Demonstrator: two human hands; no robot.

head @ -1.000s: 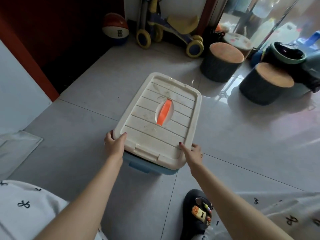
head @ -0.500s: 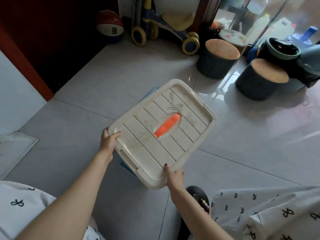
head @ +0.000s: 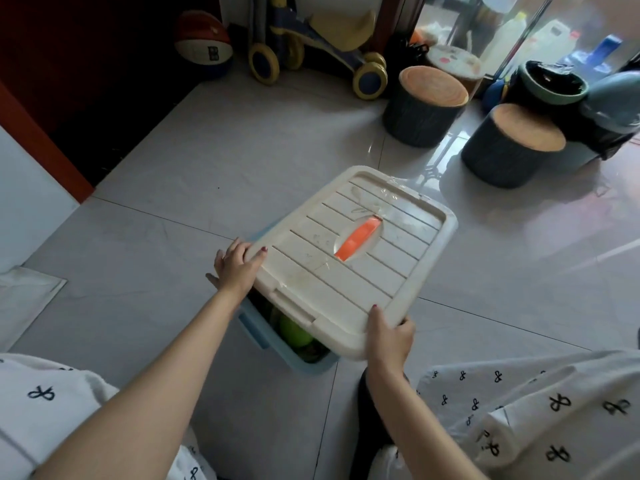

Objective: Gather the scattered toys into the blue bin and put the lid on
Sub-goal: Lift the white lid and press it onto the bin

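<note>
The cream lid [head: 349, 258] with its orange handle [head: 358, 238] sits skewed over the blue bin [head: 304, 363] on the tiled floor [head: 242, 161] — turned off square, so the bin's near corner lies uncovered and a green ball [head: 295, 330] shows inside. Your left hand [head: 235, 266] is at the lid's left corner, thumb laid on top of the rim and fingers curled over the edge. Your right hand [head: 389, 337] pinches the lid's near corner, thumb on top and fingers wrapped beneath. You cannot tell whether the lid rests on the bin's rim or hangs just above it.

Farther off, two dark stools with wooden tops [head: 427, 105] stand well apart from the bin at the upper right, with a black-lined waste bin [head: 550, 86] beyond them. A ride-on toy with yellow wheels [head: 311, 46] and a basketball [head: 202, 43] sit against the far wall — your patterned white clothing [head: 540, 410] fills the lower corners.
</note>
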